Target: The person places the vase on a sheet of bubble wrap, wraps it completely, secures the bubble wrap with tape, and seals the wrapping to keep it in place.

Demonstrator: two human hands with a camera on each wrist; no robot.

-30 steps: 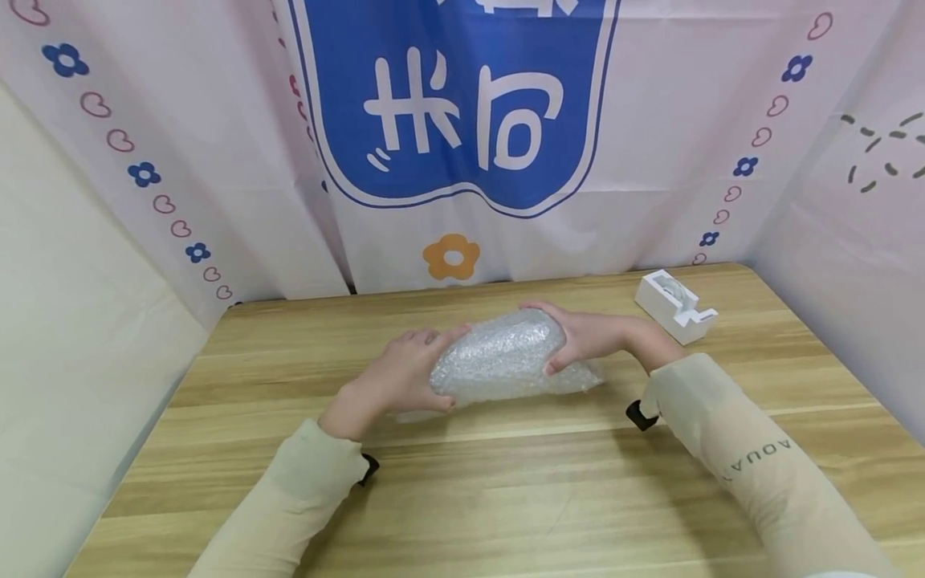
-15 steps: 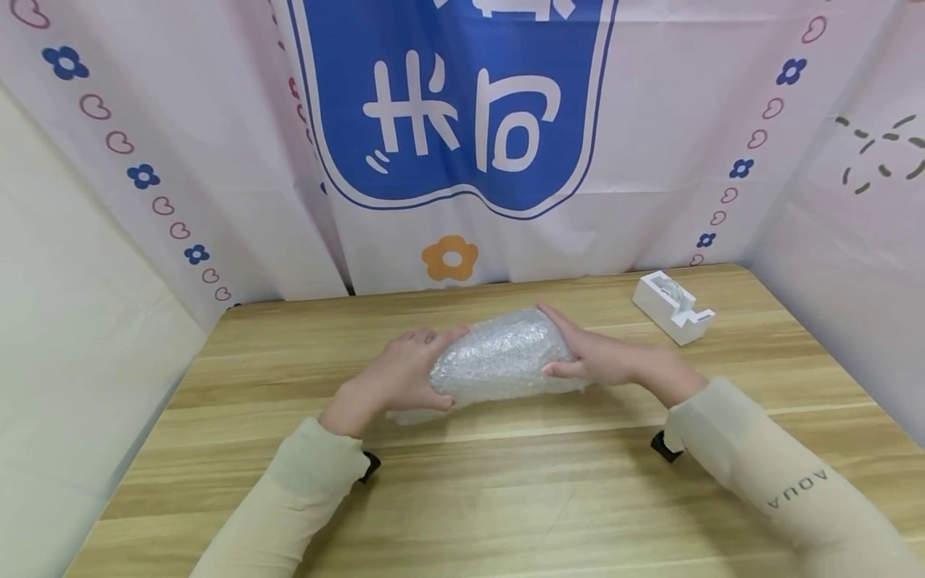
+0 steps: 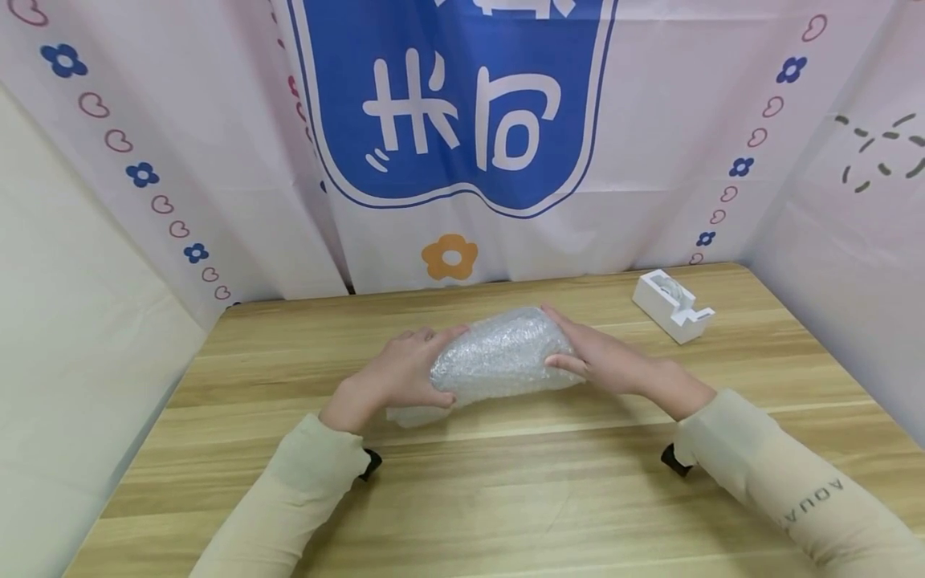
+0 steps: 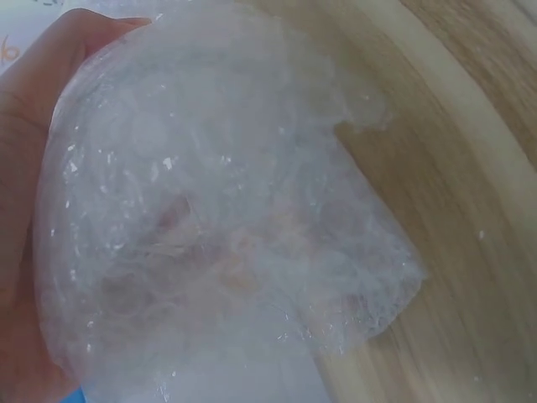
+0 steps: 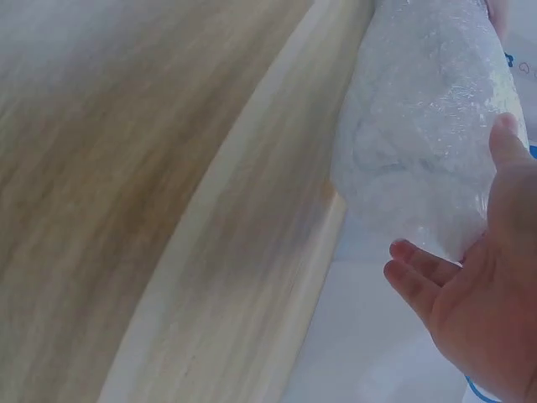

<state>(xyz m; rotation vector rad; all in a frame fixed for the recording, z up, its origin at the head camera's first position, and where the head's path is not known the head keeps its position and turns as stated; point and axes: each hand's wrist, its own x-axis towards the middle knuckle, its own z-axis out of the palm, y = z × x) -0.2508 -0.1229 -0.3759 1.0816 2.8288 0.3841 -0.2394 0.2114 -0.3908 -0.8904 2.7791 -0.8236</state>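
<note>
A bundle of bubble wrap (image 3: 499,353) lies slantwise on the table between the two hands; whatever is inside cannot be made out. Curled around its left end, my left hand (image 3: 408,369) grips it, thumb on the near side and fingers over the far side. My right hand (image 3: 614,361) rests against the right end, thumb on top and fingers fairly straight. In the right wrist view, two fingertips (image 5: 404,249) reach past the end of the wrap. The left wrist view shows the left end of the wrap (image 4: 210,185), loosely folded and see-through.
On the wood-grain table (image 3: 506,498), a white tape dispenser (image 3: 672,307) stands at the back right. A printed cloth (image 3: 390,241) hangs behind the table's far edge, and pale walls (image 3: 72,321) close in the sides.
My right hand has shifted slightly right and its fingers have straightened at the bundle's end. The loose tail of wrap there sticks out less. My left hand keeps its place.
</note>
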